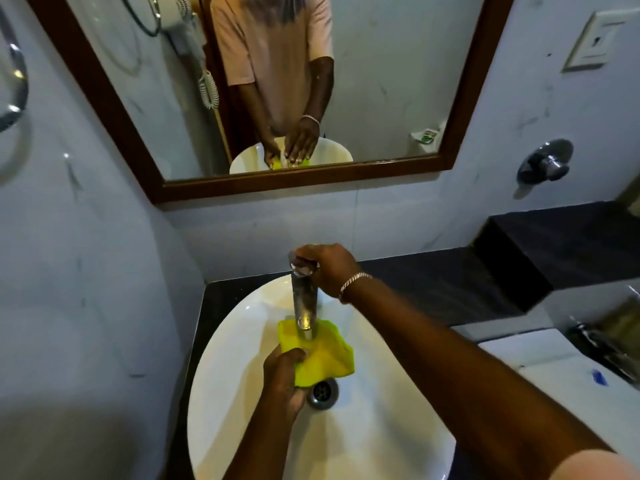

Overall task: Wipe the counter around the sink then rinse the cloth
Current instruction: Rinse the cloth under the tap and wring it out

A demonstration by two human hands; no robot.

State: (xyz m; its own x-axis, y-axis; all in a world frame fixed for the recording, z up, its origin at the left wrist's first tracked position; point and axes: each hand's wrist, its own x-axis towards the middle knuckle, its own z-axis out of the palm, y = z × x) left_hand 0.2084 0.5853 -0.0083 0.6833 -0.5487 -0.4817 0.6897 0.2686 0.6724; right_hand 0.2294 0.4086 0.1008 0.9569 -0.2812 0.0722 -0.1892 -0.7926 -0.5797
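Observation:
A yellow cloth (325, 355) hangs inside the white oval sink (381, 427), right under the spout of the tall chrome tap (304, 299). A thin stream of water falls from the spout onto the cloth. My left hand (284, 379) grips the cloth's near lower edge, just left of the metal drain (322, 393). My right hand (327, 266) is closed over the lever on top of the tap; a silver bracelet sits on that wrist. The black counter (433, 289) runs behind and to the right of the sink.
A wood-framed mirror (284, 188) hangs above the sink and reflects me. A raised black ledge (561, 237) sits at the right, with a chrome wall valve (545, 164) above it. A white toilet tank lid (540, 351) lies at the right. A white wall stands close on the left.

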